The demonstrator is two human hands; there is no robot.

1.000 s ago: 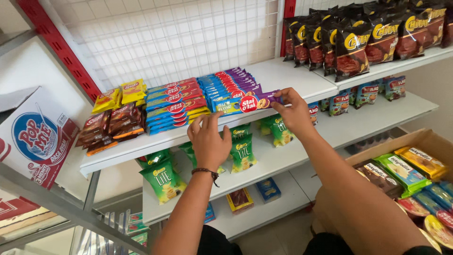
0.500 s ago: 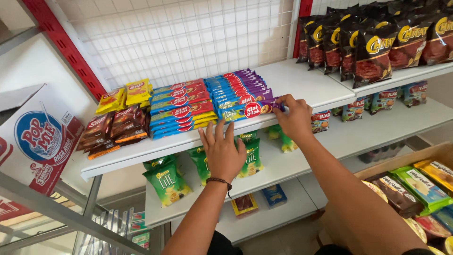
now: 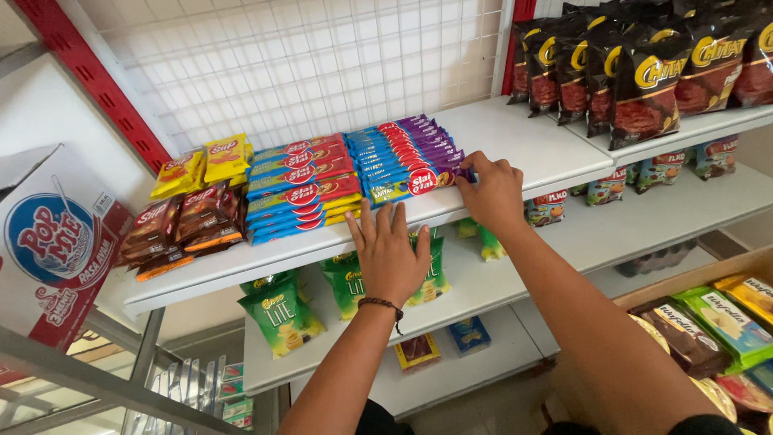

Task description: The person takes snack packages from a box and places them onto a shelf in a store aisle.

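Purple wafer packs point(image 3: 439, 149) lie flat in an overlapping row on the top white shelf point(image 3: 523, 145), each pack's long axis running left–right along the shelf front, the row itself stepping back toward the wire mesh back panel point(image 3: 322, 64). Just left of them, touching, a blue row point(image 3: 386, 165) and a red-and-blue row point(image 3: 302, 189) lie the same way, round red emblems facing up. The right hand point(image 3: 493, 192) rests at the front right end of the purple row, fingers curled down onto the nearest pack's end; fingertips press against it, but whether they pinch it cannot be told, since the knuckles hide the contact. The left hand point(image 3: 390, 250) lies flat, fingers spread, palm down on the shelf's front edge directly below the blue row, holding nothing; a dark cord bracelet point(image 3: 382, 304) circles its wrist. Surface: white laminate shelf boards on a metal frame with a red upright point(image 3: 88, 76). Farther left on the same board sit brown snack packs point(image 3: 181, 225) and yellow packs point(image 3: 205, 161). Green chip bags point(image 3: 278, 310) stand on the shelf below. Dark chip bags point(image 3: 644, 72) stand upright on the neighbouring shelf at right. A white cardboard carton point(image 3: 48, 242) sits at far left, an open carton of mixed packs point(image 3: 708, 322) at lower right.
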